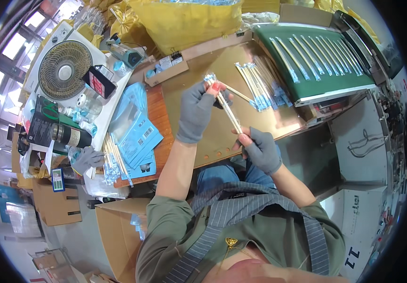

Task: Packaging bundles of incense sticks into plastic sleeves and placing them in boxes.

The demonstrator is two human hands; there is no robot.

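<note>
Both my hands wear grey gloves that leave the fingertips bare. A small bundle of thin pale sticks in clear wrappers slants between them over the table. My left hand is closed round the bundle's upper, blue-marked end, its thumb pressed on top. At the lower end, my right hand pinches the sticks between thumb and fingers. One more wrapped stick angles out rightward from beside my left fingers; whether they grip it I cannot tell. Just right of it lies a pile of similar wrapped sticks with blue ends.
A green conveyor belt at the far right carries a row of wrapped sticks. Blue printed pouches and more sticks lie at the left. Beyond them are a fan, a dark bottle and a small open carton.
</note>
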